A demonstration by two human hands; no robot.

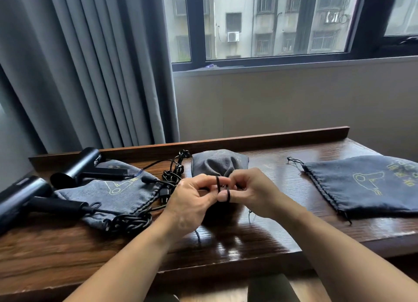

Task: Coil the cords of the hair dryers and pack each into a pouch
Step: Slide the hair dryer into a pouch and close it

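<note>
While both hands meet over the middle of the bench (pixel 260 238), they're working the black drawstring (pixel 218 184) of the stuffed grey pouch (pixel 217 162), which sits bulging on the wood right behind the fingertips. The left hand (pixel 192 200) has its fingers curled, with a loop of the string wrapped round one finger. The right hand (pixel 253 191) is curled too, pinching the string right up against the left. A second loop goes round a finger where the hands touch, and honestly I can't tell whose finger that is.

Out past the left hand are two black hair dryers (pixel 77 168), lying across a flat grey pouch (pixel 117 195) with a yellow dryer drawing on it. Their cords (pixel 133 221) are bunched in chain-like knots, one bunch near the left wrist and another just beyond the left knuckles, with a plug (pixel 165 192) almost touching that hand.

Well off to the side of the right hand there's another flat pouch (pixel 366 186), same yellow print, drawstrings trailing loose at both ends.
</note>
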